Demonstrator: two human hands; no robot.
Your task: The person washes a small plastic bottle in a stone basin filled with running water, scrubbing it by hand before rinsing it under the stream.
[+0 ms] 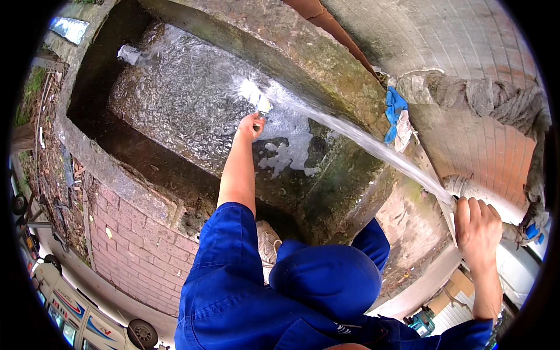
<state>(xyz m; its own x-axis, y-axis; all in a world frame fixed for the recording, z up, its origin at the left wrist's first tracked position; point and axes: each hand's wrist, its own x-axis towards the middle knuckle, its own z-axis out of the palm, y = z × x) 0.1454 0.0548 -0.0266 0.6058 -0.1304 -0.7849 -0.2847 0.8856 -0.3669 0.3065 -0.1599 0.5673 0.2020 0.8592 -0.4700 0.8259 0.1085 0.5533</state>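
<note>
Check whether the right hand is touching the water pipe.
Touching: the head view shows the right hand wrapped over the pipe just behind its spout.

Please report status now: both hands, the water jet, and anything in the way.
Left hand holds small object in water jet. Right hand grips hose end. Jet lands in concrete basin; path unobstructed.

item in left hand (252, 125): lost in spray | hose (466, 188) outlet: covered by right hand (477, 224)
</note>
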